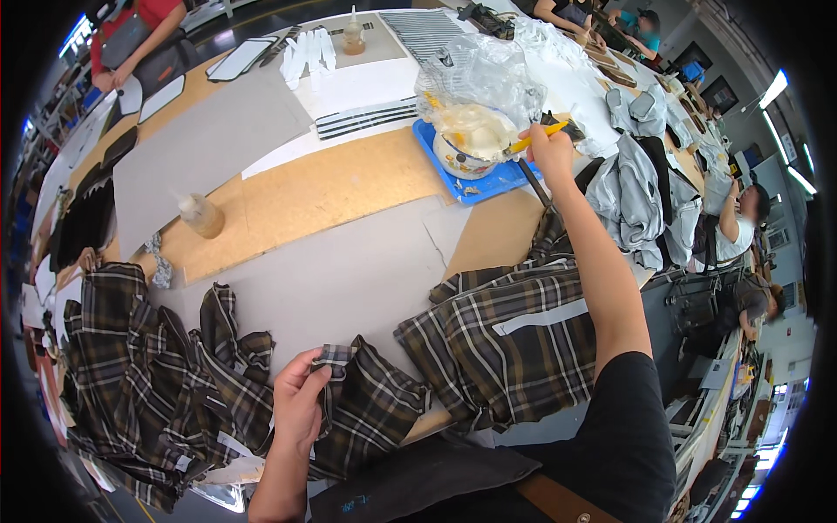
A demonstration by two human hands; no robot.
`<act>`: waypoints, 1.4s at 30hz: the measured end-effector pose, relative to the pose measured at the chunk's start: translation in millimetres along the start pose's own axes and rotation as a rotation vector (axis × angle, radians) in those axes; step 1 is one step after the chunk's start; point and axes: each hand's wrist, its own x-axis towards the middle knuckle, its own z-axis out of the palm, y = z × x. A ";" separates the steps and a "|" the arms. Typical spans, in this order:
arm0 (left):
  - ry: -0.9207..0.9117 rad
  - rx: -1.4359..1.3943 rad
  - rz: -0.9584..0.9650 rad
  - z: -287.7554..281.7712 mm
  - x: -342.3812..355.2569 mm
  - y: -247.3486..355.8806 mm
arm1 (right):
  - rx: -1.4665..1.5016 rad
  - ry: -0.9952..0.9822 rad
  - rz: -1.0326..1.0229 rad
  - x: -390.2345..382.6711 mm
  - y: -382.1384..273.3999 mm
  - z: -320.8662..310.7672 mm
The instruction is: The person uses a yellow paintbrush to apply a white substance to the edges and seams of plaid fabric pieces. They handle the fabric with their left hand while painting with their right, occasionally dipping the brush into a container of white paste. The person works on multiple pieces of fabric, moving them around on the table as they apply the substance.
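Note:
Near the table's front edge, my left hand pinches a corner of dark plaid fabric. My right hand reaches far out and grips a yellow-handled brush, its tip over the rim of a patterned enamel pot. Pale, creamy glue-like paste lies inside that pot. Underneath it is a blue tray with bits of dried paste. Crumpled clear plastic rises behind the pot. A folded plaid piece with a pale strip rests below my right forearm.
More plaid fabric is heaped at the left. A squeeze bottle stands on the board, another farther back. Grey sheet material covers the left side. Silvery-grey pieces pile up at right. Other people work around the table.

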 end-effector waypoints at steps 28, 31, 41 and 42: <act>-0.030 -0.019 -0.012 -4.3 -7.8 -6.3 | 0.030 -0.132 -0.317 -66.5 15.5 -6.3; -0.031 -0.019 -0.007 -3.3 -8.3 -7.1 | -0.027 -0.121 -0.406 -69.4 15.3 -3.3; -0.027 -0.011 -0.003 0.7 -8.3 -5.2 | -0.280 -0.121 -0.702 -80.0 4.2 -6.1; -0.027 -0.003 -0.004 1.0 -8.7 -5.2 | -0.302 -0.126 -0.741 -82.7 -2.8 -8.1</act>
